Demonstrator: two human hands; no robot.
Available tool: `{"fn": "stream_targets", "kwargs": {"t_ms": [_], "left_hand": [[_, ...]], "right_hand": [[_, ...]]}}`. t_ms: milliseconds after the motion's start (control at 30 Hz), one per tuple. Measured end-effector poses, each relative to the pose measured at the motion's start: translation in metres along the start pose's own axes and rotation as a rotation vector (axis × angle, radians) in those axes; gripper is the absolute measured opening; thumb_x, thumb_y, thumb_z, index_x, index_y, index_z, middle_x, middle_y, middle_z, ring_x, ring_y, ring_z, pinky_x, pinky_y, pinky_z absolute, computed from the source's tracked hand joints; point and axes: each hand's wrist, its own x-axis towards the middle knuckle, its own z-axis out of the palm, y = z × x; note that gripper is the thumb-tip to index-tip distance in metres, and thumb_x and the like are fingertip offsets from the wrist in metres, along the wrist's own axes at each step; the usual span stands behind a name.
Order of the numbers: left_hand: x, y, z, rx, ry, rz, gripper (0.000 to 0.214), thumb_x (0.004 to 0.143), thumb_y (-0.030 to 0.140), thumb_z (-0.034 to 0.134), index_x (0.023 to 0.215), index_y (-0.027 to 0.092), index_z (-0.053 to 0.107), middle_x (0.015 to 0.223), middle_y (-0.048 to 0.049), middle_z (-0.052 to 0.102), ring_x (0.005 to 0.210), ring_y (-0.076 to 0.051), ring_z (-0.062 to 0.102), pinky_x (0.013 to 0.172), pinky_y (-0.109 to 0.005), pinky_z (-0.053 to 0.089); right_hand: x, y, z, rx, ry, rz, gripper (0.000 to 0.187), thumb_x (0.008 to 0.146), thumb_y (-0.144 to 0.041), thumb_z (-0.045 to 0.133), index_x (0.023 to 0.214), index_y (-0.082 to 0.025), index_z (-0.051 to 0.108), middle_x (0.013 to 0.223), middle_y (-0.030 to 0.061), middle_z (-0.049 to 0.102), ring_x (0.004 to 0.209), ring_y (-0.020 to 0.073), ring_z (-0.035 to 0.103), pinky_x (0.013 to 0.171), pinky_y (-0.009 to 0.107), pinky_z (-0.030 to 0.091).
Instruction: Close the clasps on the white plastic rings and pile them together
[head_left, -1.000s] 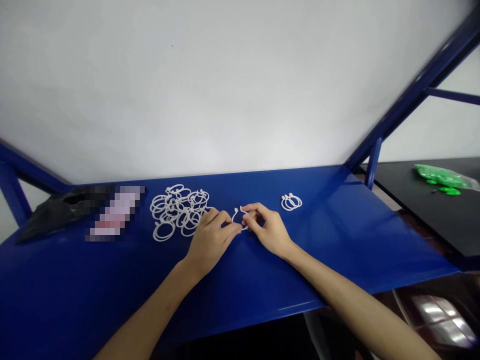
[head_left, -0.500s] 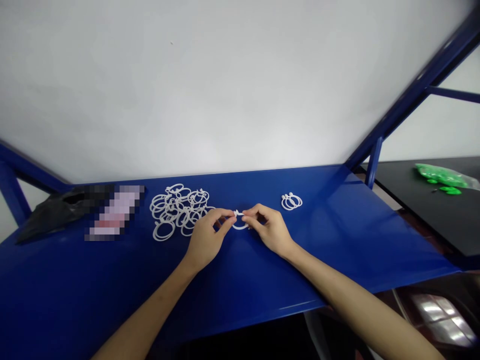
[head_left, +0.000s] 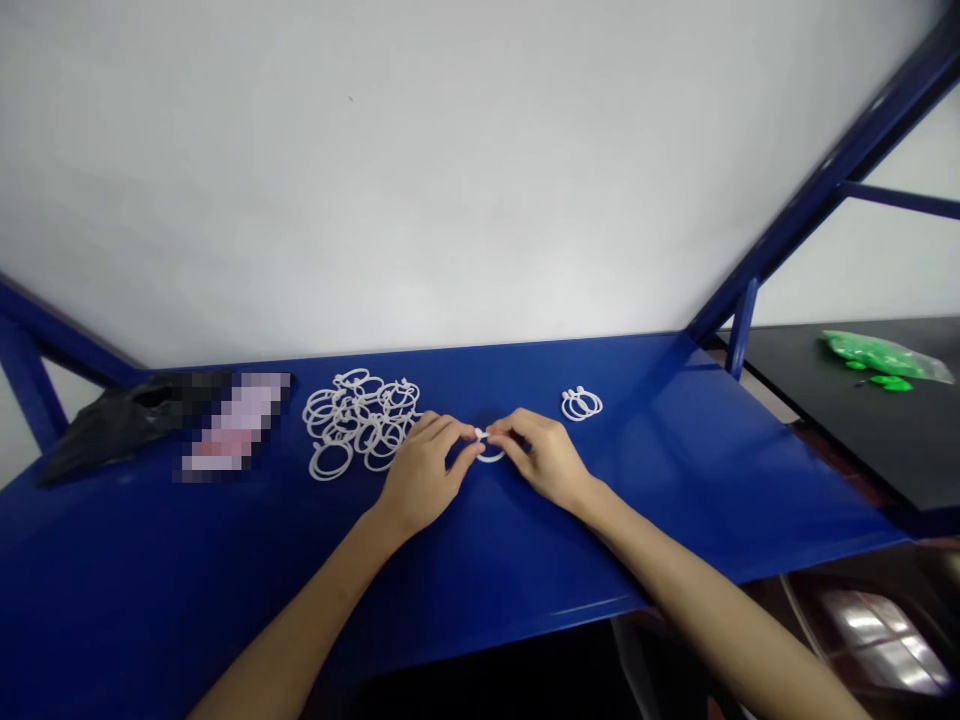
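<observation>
A white curtain ring (head_left: 491,459) is held between my two hands above the blue table, its lower curve and a small knob at the top showing. My left hand (head_left: 424,472) pinches it at the knob between thumb and fingertips. On the other side, my right hand (head_left: 546,462) grips the ring's upper right part in a similar pinch. The fingers cover much of the ring, so I cannot tell whether it is open or closed at the knob. Left of my left hand lies a tangled pile of white curtain rings (head_left: 330,470). A small group of rings (head_left: 583,416) overlaps beyond my right hand.
The blue table (head_left: 465,570) backs onto a white wall, with blue frame bars (head_left: 742,330) at both sides. A black plastic bag (head_left: 97,430) and a blurred-out packet (head_left: 240,420) lie at left. Green items in a clear bag (head_left: 874,352) rest on a black surface at right.
My left hand has shifted slightly right, closer to my right hand, and its fingers now cover more around the knob. The piles of rings have not been disturbed.
</observation>
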Motion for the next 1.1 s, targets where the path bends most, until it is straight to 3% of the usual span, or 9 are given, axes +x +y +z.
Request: {"fn": "stream_targets", "kwargs": {"t_ms": [100,233,333,467,633,800,867,1100], "left_hand": [[0.006,-0.011,-0.012,0.146,-0.009,0.014,0.014,0.094,0.033,0.058,0.097,0.022,0.067,0.095,-0.0033,0.072,0.097,-0.023,0.061,0.093,-0.042,0.049],[0.012,-0.033,-0.029,0.330,0.014,-0.071,0.018,0.093,0.028,0.053,0.100,0.020,0.068,0.101,-0.0066,0.073,0.104,-0.027,0.059,0.097,-0.046,0.048],[0.013,-0.042,-0.034,0.400,-0.022,-0.109,0.022,0.090,0.024,0.051,0.103,0.019,0.069,0.105,-0.0087,0.072,0.106,-0.029,0.057,0.098,-0.048,0.047],[0.010,-0.042,-0.033,0.430,-0.085,-0.120,0.026,0.089,0.024,0.050,0.105,0.020,0.069,0.107,-0.0093,0.070,0.109,-0.031,0.055,0.099,-0.049,0.045],[0.007,-0.041,-0.030,0.493,-0.137,-0.119,0.025,0.089,0.026,0.051,0.104,0.021,0.071,0.114,-0.0104,0.067,0.114,-0.033,0.051,0.099,-0.050,0.044],[0.005,-0.044,-0.028,0.546,-0.153,-0.135,0.024,0.087,0.040,0.061,0.097,0.021,0.072,0.122,-0.0116,0.064,0.120,-0.036,0.048,0.100,-0.054,0.042],[0.004,-0.045,-0.026,0.558,-0.156,-0.123,0.019,0.086,0.038,0.064,0.090,0.021,0.072,0.122,-0.0116,0.064,0.119,-0.036,0.048,0.098,-0.054,0.042],[0.006,-0.032,-0.022,0.481,-0.018,0.015,0.011,0.088,0.026,0.063,0.081,0.023,0.071,0.114,-0.0084,0.067,0.112,-0.031,0.051,0.093,-0.050,0.042]], "right_hand": [[0.004,0.005,-0.018,-0.325,0.059,0.148,0.015,0.101,-0.026,0.055,0.102,-0.021,0.069,0.100,0.0060,0.071,0.083,0.0178,0.068,0.073,0.028,0.051],[0.007,0.019,-0.054,-0.738,0.203,0.459,0.019,0.099,-0.030,0.056,0.103,-0.021,0.072,0.105,0.0073,0.069,0.078,0.0185,0.065,0.063,0.028,0.046],[0.007,0.030,-0.073,-0.879,0.192,0.605,0.022,0.097,-0.029,0.055,0.104,-0.020,0.074,0.102,0.0087,0.069,0.088,0.0223,0.065,0.065,0.029,0.045],[0.008,0.039,-0.076,-0.915,0.134,0.692,0.026,0.096,-0.030,0.054,0.108,-0.020,0.075,0.104,0.0111,0.070,0.094,0.0252,0.064,0.066,0.030,0.046],[0.008,0.041,-0.072,-0.913,0.180,0.667,0.027,0.095,-0.033,0.055,0.109,-0.019,0.073,0.104,0.0121,0.071,0.097,0.0276,0.062,0.068,0.032,0.048],[0.008,0.033,-0.066,-0.875,0.271,0.526,0.027,0.096,-0.033,0.055,0.111,-0.018,0.072,0.103,0.0119,0.071,0.100,0.0293,0.059,0.070,0.035,0.050],[0.009,0.028,-0.062,-0.842,0.273,0.450,0.027,0.097,-0.033,0.055,0.111,-0.018,0.072,0.102,0.0117,0.071,0.100,0.0294,0.059,0.072,0.036,0.051],[0.008,0.009,-0.035,-0.500,0.094,0.216,0.021,0.099,-0.028,0.055,0.111,-0.020,0.070,0.098,0.0087,0.070,0.096,0.0259,0.061,0.090,0.042,0.051]]}}
